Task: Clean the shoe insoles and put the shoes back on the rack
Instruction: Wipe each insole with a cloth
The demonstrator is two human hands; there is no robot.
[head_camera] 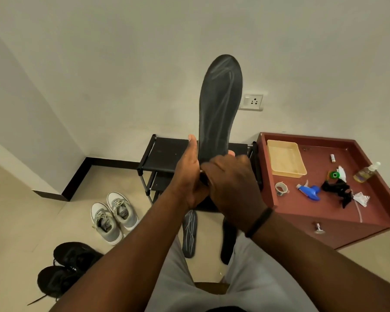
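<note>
Dark grey insole held upright above the shoe rack

Left hand and right hand both clasp its heel end, likely to inspect it; two more insoles lie on the floor before the rack; grey sneakers and black shoes wait left of it; spray bottle on the cabinet right of it.

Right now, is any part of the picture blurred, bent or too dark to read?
Head view: the right hand is slightly motion-blurred; wide-angle lens bends the wall edges and the cabinet; the black shoes are too dark for detail; the insole is sharp.
</note>
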